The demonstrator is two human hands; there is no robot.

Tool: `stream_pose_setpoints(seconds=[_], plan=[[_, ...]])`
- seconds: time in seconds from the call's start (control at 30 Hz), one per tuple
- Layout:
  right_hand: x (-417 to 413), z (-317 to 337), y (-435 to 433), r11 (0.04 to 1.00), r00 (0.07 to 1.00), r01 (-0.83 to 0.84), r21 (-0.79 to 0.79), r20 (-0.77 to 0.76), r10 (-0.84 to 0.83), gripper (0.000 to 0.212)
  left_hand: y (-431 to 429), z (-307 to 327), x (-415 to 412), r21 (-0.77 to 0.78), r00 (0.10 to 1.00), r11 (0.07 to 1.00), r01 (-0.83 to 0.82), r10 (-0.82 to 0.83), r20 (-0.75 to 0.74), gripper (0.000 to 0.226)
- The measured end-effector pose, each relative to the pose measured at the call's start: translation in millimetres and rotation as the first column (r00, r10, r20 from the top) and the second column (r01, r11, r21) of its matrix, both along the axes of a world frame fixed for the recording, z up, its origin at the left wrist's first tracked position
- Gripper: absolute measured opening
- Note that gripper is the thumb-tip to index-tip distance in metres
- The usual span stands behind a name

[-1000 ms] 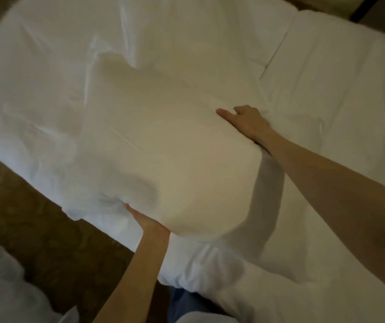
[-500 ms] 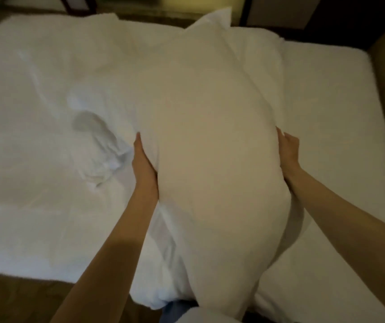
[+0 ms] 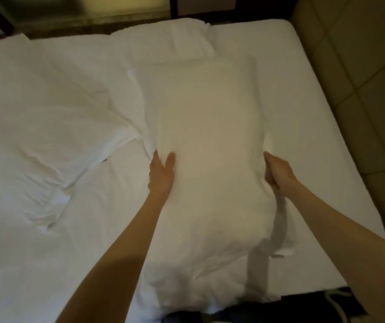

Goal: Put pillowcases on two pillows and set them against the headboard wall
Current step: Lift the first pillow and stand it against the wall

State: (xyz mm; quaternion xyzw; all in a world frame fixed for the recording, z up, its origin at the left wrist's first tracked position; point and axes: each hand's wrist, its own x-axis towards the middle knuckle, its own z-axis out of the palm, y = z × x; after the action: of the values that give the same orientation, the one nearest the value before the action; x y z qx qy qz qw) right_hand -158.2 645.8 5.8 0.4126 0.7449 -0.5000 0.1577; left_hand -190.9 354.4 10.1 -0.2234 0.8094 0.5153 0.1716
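A white pillow point(image 3: 210, 141) in its pillowcase lies lengthwise on the bed point(image 3: 303, 113), running away from me. My left hand point(image 3: 161, 176) presses flat on its left side, fingers apart. My right hand point(image 3: 276, 172) is curled around the pillow's right edge and grips the fabric. The open end of the case hangs loose near the bed's front edge. A second white pillow point(image 3: 187, 40) lies flat at the far end of the bed, beyond the first one.
A rumpled white duvet point(image 3: 42, 127) covers the left half of the bed. A padded beige headboard wall point(image 3: 359, 78) runs along the right side. Dark floor and a white cable point(image 3: 333, 301) show at the lower right.
The pillow has come down from a raised, tilted hold and now lies flat on the bed. Both hands stay at its sides, and my view has swung toward the headboard wall.
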Motion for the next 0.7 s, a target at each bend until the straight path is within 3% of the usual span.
stream_pose_setpoints(seconds=[0.13,0.27,0.43,0.53,0.7], plan=[[35.5,-12.6,-0.4,0.989,0.986,-0.142,-0.048,0.083,0.146,0.079,-4.3,-12.6,20.4,-0.018,0.99,0.996,-0.082,0.083,0.11,0.088],[73.4,-23.3,-10.7,0.99,0.993,-0.033,-0.138,0.111,0.048,0.091,-14.7,-21.8,41.8,0.067,0.97,0.991,-0.118,0.101,0.219,0.1],[72.5,-8.8,-24.7,0.955,0.995,0.098,-0.279,0.032,-0.092,0.102,-26.7,-24.8,33.8,0.157,0.938,0.971,-0.181,0.123,0.324,0.109],[59.4,10.1,-45.6,0.939,0.99,0.137,-0.316,0.002,-0.144,0.089,-26.0,-13.3,25.2,0.212,0.947,0.959,-0.186,0.118,0.299,0.109],[42.2,44.8,-58.1,0.856,0.894,0.359,-0.373,-0.127,-0.43,0.042,-14.3,15.2,1.7,0.181,0.95,0.935,-0.304,0.281,0.139,0.091]])
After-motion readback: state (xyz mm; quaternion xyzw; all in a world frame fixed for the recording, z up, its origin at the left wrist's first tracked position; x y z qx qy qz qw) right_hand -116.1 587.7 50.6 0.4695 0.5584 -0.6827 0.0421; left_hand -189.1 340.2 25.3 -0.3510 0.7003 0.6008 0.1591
